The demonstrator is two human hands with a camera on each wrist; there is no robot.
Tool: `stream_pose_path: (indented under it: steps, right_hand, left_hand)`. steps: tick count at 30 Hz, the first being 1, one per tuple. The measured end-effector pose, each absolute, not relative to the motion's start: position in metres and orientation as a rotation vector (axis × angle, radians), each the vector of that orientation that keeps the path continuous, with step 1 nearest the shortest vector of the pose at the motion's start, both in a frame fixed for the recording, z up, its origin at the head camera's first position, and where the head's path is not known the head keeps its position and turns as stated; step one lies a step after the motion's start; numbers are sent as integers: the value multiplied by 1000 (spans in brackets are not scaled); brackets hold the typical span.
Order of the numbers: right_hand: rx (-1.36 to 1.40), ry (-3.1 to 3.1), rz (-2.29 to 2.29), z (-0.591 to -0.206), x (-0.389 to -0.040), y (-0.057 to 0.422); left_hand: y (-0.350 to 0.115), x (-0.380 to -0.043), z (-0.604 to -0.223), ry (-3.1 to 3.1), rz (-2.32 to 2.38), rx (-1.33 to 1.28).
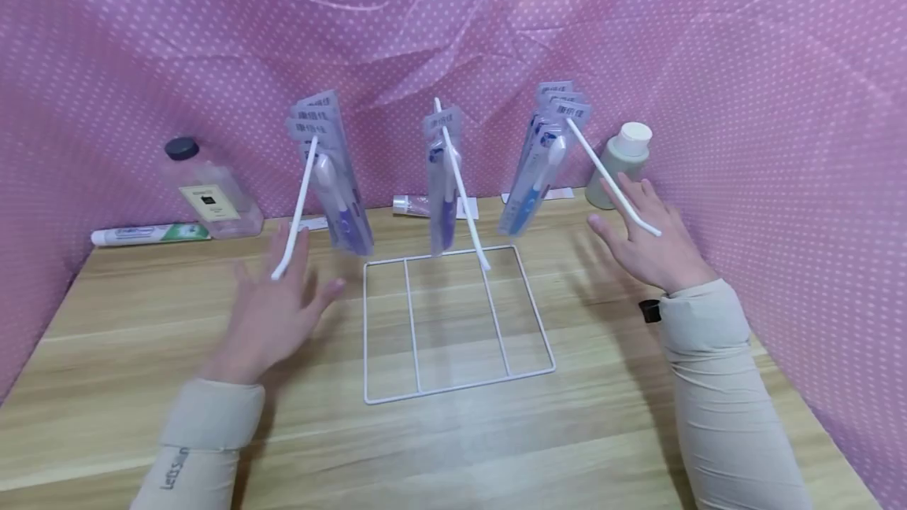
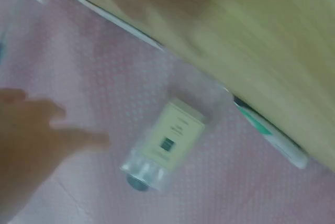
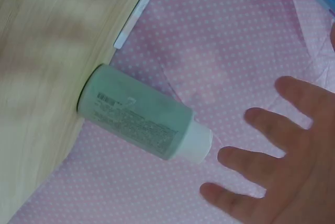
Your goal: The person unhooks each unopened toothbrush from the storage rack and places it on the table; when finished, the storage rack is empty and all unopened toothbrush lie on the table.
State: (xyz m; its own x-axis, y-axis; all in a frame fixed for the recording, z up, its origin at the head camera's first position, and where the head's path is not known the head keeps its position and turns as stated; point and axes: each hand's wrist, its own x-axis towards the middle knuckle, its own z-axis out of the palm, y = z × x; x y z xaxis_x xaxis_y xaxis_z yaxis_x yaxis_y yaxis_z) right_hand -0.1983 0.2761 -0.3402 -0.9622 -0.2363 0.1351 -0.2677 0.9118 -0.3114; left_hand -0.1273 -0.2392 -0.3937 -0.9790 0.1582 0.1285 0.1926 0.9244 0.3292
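Observation:
My left hand (image 1: 272, 317), slightly blurred, hovers with fingers spread behind the tip of the left white rod (image 1: 296, 211). My right hand (image 1: 655, 246) is held up with spread fingers by the right white rod (image 1: 616, 183). Neither hand holds anything. Packaged toothbrushes hang from three rods: several purple ones (image 1: 347, 215) at left, a purple one (image 1: 444, 203) on the middle rod (image 1: 464, 195), and several blue ones (image 1: 531, 187) at right. Below them, a white wire frame (image 1: 460, 386) lies on the table.
At back left stand a pink bottle with a black cap (image 1: 220, 199) and a toothpaste tube (image 1: 149, 235). A small tube (image 1: 411, 205) lies at back centre. A grey-green bottle (image 3: 136, 111) stands behind my right hand. Pink dotted cloth (image 1: 801, 140) encloses the wooden table (image 1: 453, 455).

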Motion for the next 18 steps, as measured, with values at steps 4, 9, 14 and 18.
stream_pose_path:
  steps: [4, 9, 14, 18]
  right_hand:
    - [453, -2819, 642, -340, -200, 273]
    - [522, -2539, 810, -340, -200, 267]
    - [449, -2310, 969, -337, -195, 255]
    - [475, -2124, 1285, -330, -189, 243]
  left_hand:
    - [-224, -123, -397, -3055, -715, -378]
    - [-206, -116, -404, -3163, -760, -496]
    - [-195, -111, -410, -3227, -726, -594]
    - [-189, -108, -412, -3252, -634, -688]
